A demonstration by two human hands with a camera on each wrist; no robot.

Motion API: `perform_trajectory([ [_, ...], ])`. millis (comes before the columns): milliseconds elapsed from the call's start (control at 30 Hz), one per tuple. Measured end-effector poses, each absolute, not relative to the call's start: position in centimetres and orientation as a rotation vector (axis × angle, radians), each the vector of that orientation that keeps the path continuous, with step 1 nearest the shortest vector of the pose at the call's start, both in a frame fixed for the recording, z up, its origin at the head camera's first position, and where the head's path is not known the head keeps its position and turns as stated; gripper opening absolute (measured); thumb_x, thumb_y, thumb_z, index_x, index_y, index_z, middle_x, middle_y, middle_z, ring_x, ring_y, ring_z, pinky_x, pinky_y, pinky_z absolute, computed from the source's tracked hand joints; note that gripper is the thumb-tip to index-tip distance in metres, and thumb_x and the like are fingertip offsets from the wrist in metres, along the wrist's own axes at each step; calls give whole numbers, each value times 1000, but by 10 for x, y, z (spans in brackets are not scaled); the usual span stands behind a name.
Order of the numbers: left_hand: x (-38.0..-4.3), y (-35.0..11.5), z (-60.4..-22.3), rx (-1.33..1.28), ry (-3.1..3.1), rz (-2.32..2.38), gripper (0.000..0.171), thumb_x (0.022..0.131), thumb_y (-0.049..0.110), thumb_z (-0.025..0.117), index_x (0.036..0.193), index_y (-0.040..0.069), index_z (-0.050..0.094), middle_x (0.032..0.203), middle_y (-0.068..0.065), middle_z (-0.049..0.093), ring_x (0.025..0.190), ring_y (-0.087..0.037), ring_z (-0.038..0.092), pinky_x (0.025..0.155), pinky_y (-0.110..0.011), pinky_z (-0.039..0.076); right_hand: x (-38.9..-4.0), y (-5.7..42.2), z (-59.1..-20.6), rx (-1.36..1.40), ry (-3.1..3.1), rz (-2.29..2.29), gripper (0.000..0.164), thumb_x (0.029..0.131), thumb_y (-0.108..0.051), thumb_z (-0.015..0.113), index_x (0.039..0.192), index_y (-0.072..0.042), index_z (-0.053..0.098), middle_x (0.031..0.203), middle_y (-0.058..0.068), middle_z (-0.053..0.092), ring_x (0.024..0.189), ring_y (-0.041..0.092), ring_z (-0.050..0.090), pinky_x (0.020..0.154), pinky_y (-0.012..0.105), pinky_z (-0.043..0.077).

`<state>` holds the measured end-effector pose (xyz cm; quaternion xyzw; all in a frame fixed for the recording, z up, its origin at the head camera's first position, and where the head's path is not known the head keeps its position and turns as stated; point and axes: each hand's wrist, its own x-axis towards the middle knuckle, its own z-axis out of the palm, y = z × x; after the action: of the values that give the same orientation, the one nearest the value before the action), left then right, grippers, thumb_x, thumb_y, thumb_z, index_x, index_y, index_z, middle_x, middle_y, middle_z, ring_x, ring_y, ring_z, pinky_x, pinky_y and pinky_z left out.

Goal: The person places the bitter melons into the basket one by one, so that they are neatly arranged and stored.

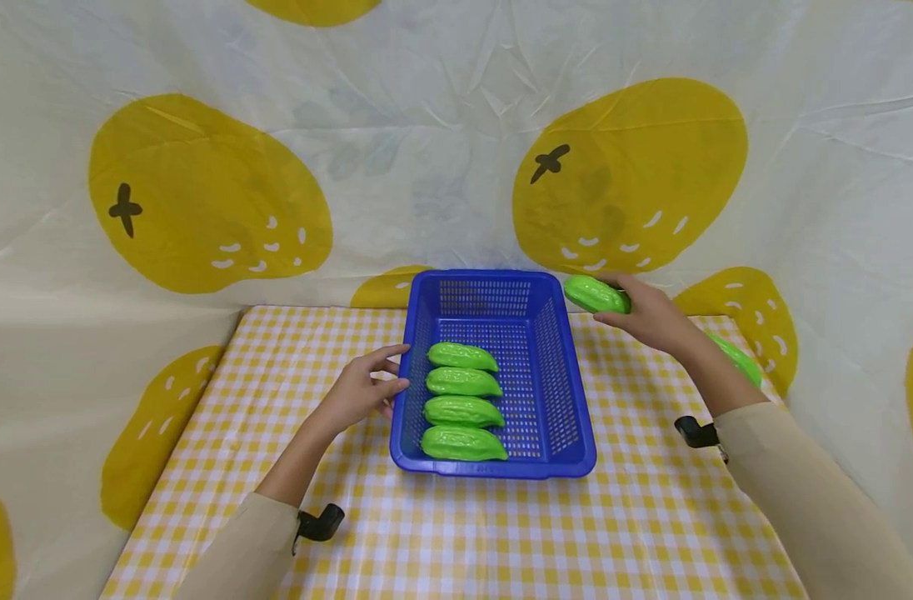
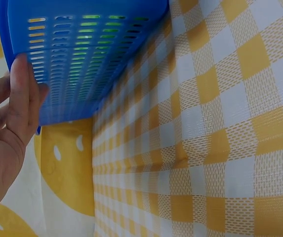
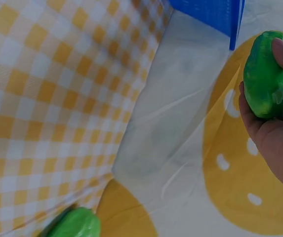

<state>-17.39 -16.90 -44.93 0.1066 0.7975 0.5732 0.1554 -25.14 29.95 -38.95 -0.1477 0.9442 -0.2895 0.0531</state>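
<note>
A blue plastic basket [image 1: 494, 468] with slotted walls stands mid-table in the head view. Several green, bumpy bitter melons [image 1: 464, 383] lie in a column along its left half, tips to the right. My left hand [image 1: 362, 387] rests fingertips against the basket's left side; the left wrist view has its extended fingers [image 2: 20, 84] along the slotted outer wall. Beyond the basket's far right corner, my right hand [image 1: 647, 312] holds another bitter melon [image 1: 593, 293] in the air, thumb on one side and fingers on the other, as the right wrist view also shows.
One more green bitter melon [image 1: 737, 360] lies at the table's right edge, partly behind my right forearm. A yellow-and-white checked cloth [image 1: 336, 533] covers the table. Behind it hangs a pale sheet [image 1: 426, 167] with big yellow fruit prints.
</note>
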Motion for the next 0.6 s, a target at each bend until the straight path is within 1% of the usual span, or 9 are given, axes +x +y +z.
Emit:
perform_trajectory([
  [300,-174,-169,-450,310,2260,1663,61,100,4,68,156,11,46,119,-23,59,69,-22,66,67,-63,63,-269,268,-380,-599,2855,-923,63,100,-15,71,155,-5,42,141,23,55,118,39,57,94,57,53],
  [433,-174,-169,-449,303,2267,1655,61,100,4,67,156,12,46,119,-22,59,69,-22,66,67,-64,63,-277,255,-374,-646,2835,-895,64,100,-15,71,155,-4,42,142,22,55,116,37,57,93,55,54],
  [600,-174,-168,-448,296,2271,1652,61,100,4,67,156,13,46,119,-21,59,68,-21,67,68,-65,62,-283,239,-367,-687,2865,-830,64,98,-20,73,154,-6,45,141,22,53,115,36,55,90,53,54],
])
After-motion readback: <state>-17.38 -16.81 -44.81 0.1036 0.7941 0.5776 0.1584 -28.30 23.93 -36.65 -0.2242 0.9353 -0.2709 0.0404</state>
